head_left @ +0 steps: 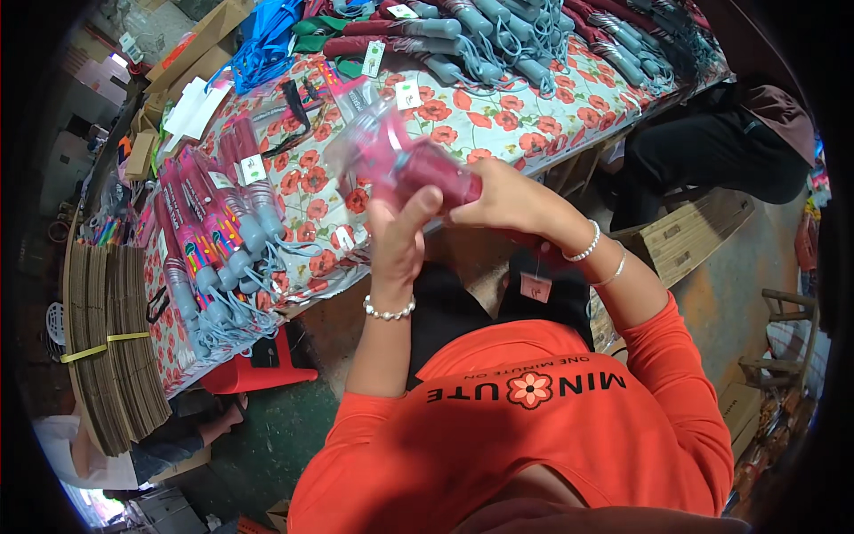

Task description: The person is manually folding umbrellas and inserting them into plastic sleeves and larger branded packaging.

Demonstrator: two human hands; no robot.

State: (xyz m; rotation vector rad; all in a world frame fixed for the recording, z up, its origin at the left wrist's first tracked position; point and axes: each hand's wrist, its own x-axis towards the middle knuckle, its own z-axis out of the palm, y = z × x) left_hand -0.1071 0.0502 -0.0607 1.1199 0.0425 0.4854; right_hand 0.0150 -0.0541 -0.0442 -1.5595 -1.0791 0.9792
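Note:
Between my hands, above the near edge of the table, is a folded dark red umbrella [438, 176] partly inside a clear plastic sleeve [360, 147] with pink print. My left hand [398, 236] is closed on the sleeve from below, thumb up along its side. With its fingers wrapped round the umbrella's near end, my right hand [500, 198] grips from the right. Below my right forearm hangs a pale pink tag [535, 287] near something dark red, mostly hidden by the arm. Sleeved umbrellas [209, 222] with grey-blue handles and cord loops lie in a row to the left.
A poppy-print cloth [534, 125] covers the table. Unsleeved dark red umbrellas [400, 44] are piled at the back, beside blue fabric [267, 44]. Stacked flat cardboard [107, 347] stands at the left, above a red stool [267, 369]. Another person's dark-clothed leg [703, 160] is at the right.

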